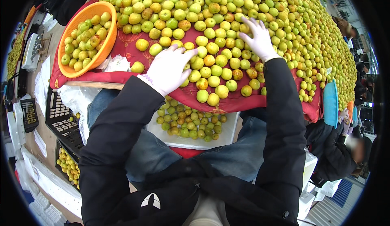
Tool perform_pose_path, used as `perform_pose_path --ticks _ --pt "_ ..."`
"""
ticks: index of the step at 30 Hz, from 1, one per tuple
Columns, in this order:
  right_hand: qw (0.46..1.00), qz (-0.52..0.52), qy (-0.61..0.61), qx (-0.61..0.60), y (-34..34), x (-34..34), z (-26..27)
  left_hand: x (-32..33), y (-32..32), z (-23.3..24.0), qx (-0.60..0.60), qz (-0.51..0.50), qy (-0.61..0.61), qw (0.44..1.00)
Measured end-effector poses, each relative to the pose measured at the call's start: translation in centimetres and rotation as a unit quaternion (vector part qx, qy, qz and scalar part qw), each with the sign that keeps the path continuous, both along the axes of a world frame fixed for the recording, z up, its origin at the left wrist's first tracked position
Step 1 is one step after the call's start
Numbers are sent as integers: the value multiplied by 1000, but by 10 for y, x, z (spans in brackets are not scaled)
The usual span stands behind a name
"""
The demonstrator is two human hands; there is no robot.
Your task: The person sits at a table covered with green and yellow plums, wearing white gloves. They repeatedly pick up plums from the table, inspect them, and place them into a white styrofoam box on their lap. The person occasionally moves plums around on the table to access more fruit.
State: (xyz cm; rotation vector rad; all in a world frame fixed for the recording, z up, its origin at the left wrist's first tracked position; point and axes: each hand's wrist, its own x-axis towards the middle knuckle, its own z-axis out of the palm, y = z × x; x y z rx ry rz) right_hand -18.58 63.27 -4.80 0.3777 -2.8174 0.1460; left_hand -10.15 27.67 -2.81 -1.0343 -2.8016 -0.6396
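My left hand [170,67], in a white glove, reaches over the near jujubes on a red cloth [129,44]. Its fingertips rest among several green-yellow jujubes [197,63]; whether one sits under the palm is hidden. Further right, my right hand [259,40], gloved too, is spread above the pile of jujubes [283,22]. One jujube [244,28] shows between its thumb and forefinger, not plainly gripped. Below the cloth's edge, between my knees, a white box [189,142] holds more jujubes. Some fruits carry brown or reddish patches.
An orange basket [113,28] of jujubes tilts at the table's left, beside crumpled white paper [118,64]. Black crates [56,104] stand on the floor at left. A blue basket [330,104] leans at the right edge, near another person [333,156] in dark clothing.
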Motion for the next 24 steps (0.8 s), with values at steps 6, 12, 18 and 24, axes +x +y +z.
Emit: perform_pose_path --ticks 6,12,18,24 --pt "985 40 -169 -21 -24 13 28 -7 -8 -2 2 -7 -49 999" --pt "945 256 200 41 -91 -39 31 9 0 6 12 -15 -32 999" --pt "950 171 69 253 -124 -87 19 16 1 9 21 -19 -31 999" --pt "963 160 20 218 -124 -93 8 20 0 12 60 -31 -25 997"
